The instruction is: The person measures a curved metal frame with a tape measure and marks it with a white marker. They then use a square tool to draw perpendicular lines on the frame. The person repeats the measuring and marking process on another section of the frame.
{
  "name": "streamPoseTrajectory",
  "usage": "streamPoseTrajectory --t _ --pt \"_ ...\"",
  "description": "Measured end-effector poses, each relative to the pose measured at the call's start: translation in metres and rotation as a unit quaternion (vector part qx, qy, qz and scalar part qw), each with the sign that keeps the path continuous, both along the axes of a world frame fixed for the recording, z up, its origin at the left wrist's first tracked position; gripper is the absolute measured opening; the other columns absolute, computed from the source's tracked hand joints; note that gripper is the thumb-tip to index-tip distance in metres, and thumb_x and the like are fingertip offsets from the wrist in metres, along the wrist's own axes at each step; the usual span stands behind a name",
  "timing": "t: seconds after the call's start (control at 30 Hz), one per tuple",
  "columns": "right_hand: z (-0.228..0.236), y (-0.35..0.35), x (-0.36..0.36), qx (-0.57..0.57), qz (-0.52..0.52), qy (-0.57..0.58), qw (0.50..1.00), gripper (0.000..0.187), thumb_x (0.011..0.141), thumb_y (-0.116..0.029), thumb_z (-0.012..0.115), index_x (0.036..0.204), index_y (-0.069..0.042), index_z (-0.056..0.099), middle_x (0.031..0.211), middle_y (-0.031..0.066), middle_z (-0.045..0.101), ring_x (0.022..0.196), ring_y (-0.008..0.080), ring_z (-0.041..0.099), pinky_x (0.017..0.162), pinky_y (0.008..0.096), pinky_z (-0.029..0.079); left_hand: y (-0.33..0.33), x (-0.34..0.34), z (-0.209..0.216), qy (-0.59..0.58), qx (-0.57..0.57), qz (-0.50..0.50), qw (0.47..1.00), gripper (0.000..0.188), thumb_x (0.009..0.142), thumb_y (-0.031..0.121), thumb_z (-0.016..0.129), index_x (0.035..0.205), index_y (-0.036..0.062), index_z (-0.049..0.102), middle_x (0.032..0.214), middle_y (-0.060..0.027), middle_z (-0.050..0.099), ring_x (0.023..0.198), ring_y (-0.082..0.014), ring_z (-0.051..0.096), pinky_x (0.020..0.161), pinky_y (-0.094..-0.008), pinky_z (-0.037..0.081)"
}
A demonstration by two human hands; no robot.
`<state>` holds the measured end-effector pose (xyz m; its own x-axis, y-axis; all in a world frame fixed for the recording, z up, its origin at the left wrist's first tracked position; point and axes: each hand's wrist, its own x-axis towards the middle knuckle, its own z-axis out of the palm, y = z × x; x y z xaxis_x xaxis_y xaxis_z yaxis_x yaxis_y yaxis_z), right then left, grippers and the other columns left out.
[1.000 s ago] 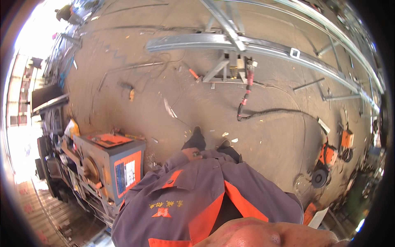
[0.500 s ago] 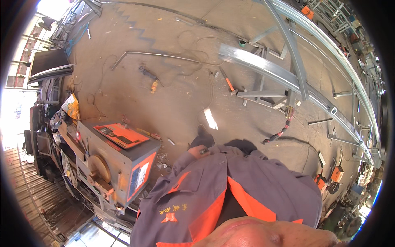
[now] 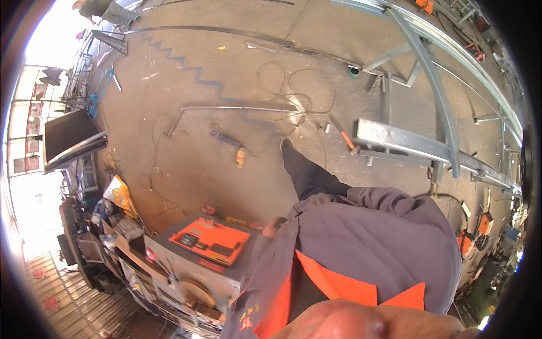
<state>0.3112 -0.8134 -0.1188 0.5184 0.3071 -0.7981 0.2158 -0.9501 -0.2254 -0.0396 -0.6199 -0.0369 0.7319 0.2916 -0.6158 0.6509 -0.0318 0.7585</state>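
A boxy grey machine [image 3: 195, 256] (its flat top bears an orange panel [image 3: 210, 241]) stands at lower left.

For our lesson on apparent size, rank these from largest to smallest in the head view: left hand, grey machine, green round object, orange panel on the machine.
1. Grey machine
2. Orange panel
3. Left hand
4. Green round object; it lies farther from the camera, so true size is unsure.

Beside the orange lapel [image 3: 278, 311] of the grey jacket [image 3: 372, 237], small yellow characters [image 3: 252, 312] adjoin 1 orange-red emblem [image 3: 245, 324]; 2 red marks [image 3: 52, 303] on the ribbed surface [image 3: 84, 316] are illegible.
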Motion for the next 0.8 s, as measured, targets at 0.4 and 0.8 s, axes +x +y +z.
streamPoseTrajectory --t 0.4,0.8 --pt "0.001 0.149 0.160 -0.090 0.009 0.056 0.994 0.049 0.094 -0.040 0.066 0.132 -0.010 0.067 0.131 0.0225 0.068 0.127 0.0402 0.063 0.108 0.0454 0.049 0.342 0.285 0.084 0.034 0.034 -0.075 0.996 0.035 0.094 0.036 0.076 0.119 0.0121 0.072 0.105 -0.0049 0.073 0.101 -0.0185 0.069 0.089 -0.0342 0.054" --pt "0.110 0.373 0.367 -0.200 0.066 0.228 0.951 0.048 0.093 -0.039 0.063 0.133 -0.013 0.069 0.127 0.0190 0.071 0.123 0.0347 0.066 0.098 0.0496 0.052 0.656 0.663 0.059 -0.086 0.036 -0.235 0.968 0.033 0.099 0.034 0.067 0.122 0.0102 0.071 0.114 -0.0108 0.074 0.107 -0.0193 0.068 0.096 -0.0339 0.052"
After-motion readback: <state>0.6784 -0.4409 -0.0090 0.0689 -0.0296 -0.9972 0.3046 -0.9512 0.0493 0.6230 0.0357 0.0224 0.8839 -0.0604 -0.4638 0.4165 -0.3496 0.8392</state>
